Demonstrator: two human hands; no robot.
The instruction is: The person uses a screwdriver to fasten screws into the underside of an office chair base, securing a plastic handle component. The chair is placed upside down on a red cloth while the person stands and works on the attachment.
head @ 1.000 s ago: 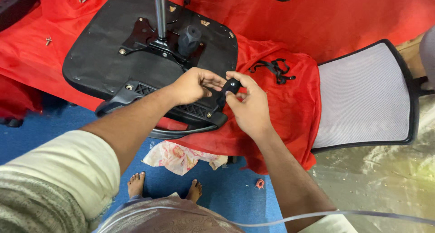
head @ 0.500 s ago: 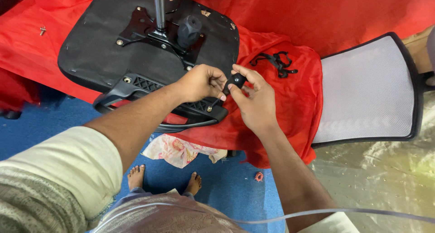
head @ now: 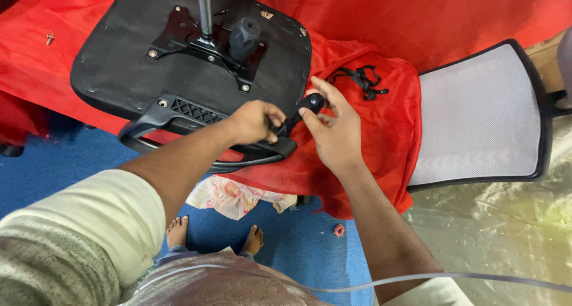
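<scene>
An upturned black office-chair seat (head: 179,62) lies on a red cloth (head: 381,121) over the desk, its underside mechanism plate (head: 202,44) and gas-lift column (head: 205,11) facing up. A black armrest (head: 179,112) sits along the seat's near edge, its loop hanging over the edge of the desk.

The left hand (head: 253,121) is closed, its fingers curled and pressed around the lower end of a black-handled tool (head: 301,112), close against the armrest bracket. The right hand (head: 333,130) pinches the tool's rounded black handle between thumb and fingertips, the other fingers loosely spread. The tool tilts between the two hands, just above the seat's front corner; its tip is hidden by the left hand.

The likely trouble is a slip: with the tip hidden and the tool held at an angle, it could jump off its fastener and jab the left fingers or round the screw head. The armrest overhangs the desk, so it could shift under pressure. A loose bolt (head: 50,38) on the cloth, well apart, could roll off and be lost on the blue floor (head: 310,246), near the bare feet (head: 179,231). A grey mesh chair back (head: 476,112) rests to the right.
</scene>
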